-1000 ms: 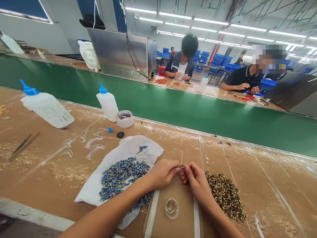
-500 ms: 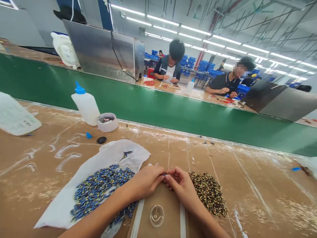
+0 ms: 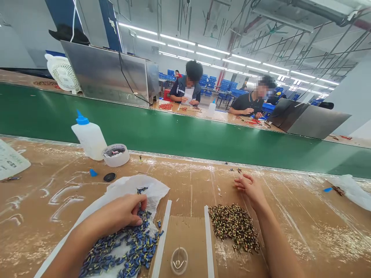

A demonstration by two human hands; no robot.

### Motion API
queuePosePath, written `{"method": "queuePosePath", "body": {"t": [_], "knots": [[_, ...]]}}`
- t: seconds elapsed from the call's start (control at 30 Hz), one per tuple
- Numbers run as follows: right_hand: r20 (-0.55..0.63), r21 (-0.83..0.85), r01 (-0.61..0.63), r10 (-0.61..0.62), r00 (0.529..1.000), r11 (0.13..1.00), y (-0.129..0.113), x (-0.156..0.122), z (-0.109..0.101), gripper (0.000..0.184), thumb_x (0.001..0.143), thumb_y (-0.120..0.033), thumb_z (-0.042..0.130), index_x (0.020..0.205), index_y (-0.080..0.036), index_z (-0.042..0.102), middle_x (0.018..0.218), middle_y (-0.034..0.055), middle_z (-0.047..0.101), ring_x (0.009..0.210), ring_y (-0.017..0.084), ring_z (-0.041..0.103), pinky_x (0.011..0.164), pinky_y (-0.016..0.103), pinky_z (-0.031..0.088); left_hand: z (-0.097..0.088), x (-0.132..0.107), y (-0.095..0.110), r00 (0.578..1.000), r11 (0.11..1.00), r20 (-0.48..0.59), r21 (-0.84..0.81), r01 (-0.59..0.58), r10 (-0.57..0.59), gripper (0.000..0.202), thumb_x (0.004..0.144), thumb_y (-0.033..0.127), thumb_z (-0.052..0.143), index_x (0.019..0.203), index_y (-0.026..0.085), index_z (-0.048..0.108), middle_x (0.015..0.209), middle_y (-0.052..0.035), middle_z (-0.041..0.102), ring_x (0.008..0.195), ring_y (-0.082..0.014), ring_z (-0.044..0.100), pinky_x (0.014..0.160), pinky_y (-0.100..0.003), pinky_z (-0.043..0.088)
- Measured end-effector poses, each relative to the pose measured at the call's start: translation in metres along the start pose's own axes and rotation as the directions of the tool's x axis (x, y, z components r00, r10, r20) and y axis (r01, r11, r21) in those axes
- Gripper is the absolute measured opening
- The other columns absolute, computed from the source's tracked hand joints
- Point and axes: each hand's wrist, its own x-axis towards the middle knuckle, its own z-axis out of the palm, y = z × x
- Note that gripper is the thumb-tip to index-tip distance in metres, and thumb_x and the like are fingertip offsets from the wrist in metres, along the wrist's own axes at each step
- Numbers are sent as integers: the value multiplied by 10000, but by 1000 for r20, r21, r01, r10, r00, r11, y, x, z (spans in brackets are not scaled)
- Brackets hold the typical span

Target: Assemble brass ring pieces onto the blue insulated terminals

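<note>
My left hand (image 3: 126, 210) is over the pile of small blue and yellow pieces (image 3: 139, 241), its thumb and index finger apart and curved down; the other fingers are partly hidden. The pile lies on a white sheet (image 3: 158, 183). My right hand (image 3: 249, 190) is open beyond the pile of small black and yellow pieces (image 3: 234, 226). Its fingers point left, just short of a tiny dark piece (image 3: 239, 170) near the table's far edge. A small clear round dish (image 3: 179, 261) sits between two white strips on a cardboard panel (image 3: 188, 227).
A white bottle with a blue tip (image 3: 91, 137), a tape roll (image 3: 116, 156) and a black disc (image 3: 109, 177) stand at the left. Crumpled white plastic (image 3: 352, 189) lies far right. Across the green belt (image 3: 174, 133), two people work with their hands at another table.
My hands were together over the cardboard panel with small pieces at the fingertips. They have parted: the left moved to the blue pile, the right moved out to the far right. The view has shifted.
</note>
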Motion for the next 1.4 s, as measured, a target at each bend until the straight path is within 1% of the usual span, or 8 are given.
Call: {"method": "queuePosePath", "body": {"t": [0.23, 0.4, 0.7, 0.8, 0.9, 1.13, 1.23, 1.4], "knots": [[-48, -83, -21, 17, 999, 996, 17, -1, -12, 377, 729, -423, 735, 939, -145, 592, 725, 43, 705, 527, 122, 608, 429, 199, 401, 9, 5, -5, 1000, 998, -14, 66, -9, 10, 154, 649, 194, 549, 799, 196, 585, 831, -25, 633, 805, -239, 566, 635, -283, 313], [-14, -159, -41, 39, 999, 986, 18, -4, -6, 193, 875, -311, 645, 926, -126, 621, 727, -3, 665, 538, 87, 570, 464, 193, 404, 2, 9, -7, 998, 998, -31, 39, -56, 58, 66, 726, 248, 535, 737, 182, 543, 726, -16, 605, 722, -218, 544, 618, -278, 318], [38, -246, -1, 10, 999, 969, 13, -7, -6, 340, 702, -454, 682, 816, -136, 642, 722, 68, 709, 589, 139, 590, 502, 230, 395, -16, 8, -27, 984, 991, -145, -66, -112, 102, 183, 772, 353, 582, 758, 178, 533, 704, 7, 543, 687, -175, 486, 601, -259, 332], [44, -273, 1, 11, 999, 962, 13, -8, -7, 397, 642, -504, 679, 806, -144, 642, 742, 84, 716, 610, 156, 594, 509, 237, 390, -18, 5, -28, 989, 990, -122, -100, -96, 83, 203, 746, 358, 617, 731, 175, 529, 684, 11, 537, 667, -170, 478, 584, -259, 328], [49, -300, -1, 16, 999, 954, 13, -10, -8, 420, 627, -520, 666, 816, -146, 641, 759, 97, 719, 624, 165, 593, 519, 245, 391, -20, 0, -22, 991, 985, -107, -140, -97, 82, 206, 741, 348, 635, 717, 169, 535, 668, 16, 528, 651, -161, 468, 578, -256, 330], [84, -359, 29, 2, 996, 933, 14, -10, -11, 446, 654, -532, 626, 856, -134, 647, 803, 128, 731, 646, 178, 600, 543, 264, 411, -20, -1, 5, 936, 879, -215, -333, -340, 280, 247, 847, 396, 608, 786, 160, 573, 730, 11, 538, 679, -138, 467, 616, -247, 357], [100, -377, 58, -22, 995, 924, 16, -9, -12, 467, 668, -552, 623, 863, -128, 645, 803, 139, 728, 652, 190, 607, 551, 277, 417, -6, 9, 18, 907, 783, -240, -460, -419, 345, 236, 864, 389, 610, 832, 156, 601, 776, 3, 552, 714, -134, 485, 649, -243, 382], [229, -362, 182, -102, 968, 915, 6, -18, -8, 502, 714, -611, 631, 895, -142, 643, 860, 128, 728, 765, 218, 644, 635, 299, 455, 29, 24, 45, 922, 710, -182, -593, -381, 343, 249, 898, 379, 557, 858, 144, 628, 772, -16, 599, 697, -136, 533, 634, -244, 403]]}}
